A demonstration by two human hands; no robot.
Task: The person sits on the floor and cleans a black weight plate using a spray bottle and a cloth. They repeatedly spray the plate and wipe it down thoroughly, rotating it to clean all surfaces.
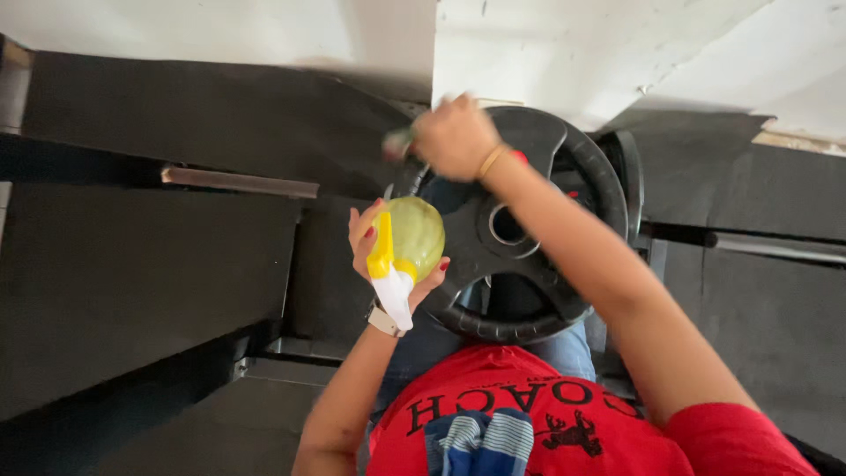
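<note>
My left hand (374, 242) grips a round yellow-green spray bottle (414, 234) with a yellow and white trigger head, held upright over the left edge of a black weight plate (546, 264). My right hand (454, 137) is closed around a small blurred object, perhaps a cloth or brush, against the plate's upper left rim. A gold bangle sits on my right wrist and a white watch on my left. The plate stands on its edge in front of my knees.
Black rubber floor mats (150, 264) cover the ground to the left and right. A metal bar (238, 182) lies across the left mat. A white wall (573, 44) runs behind. A second black plate (627, 167) stands behind the first.
</note>
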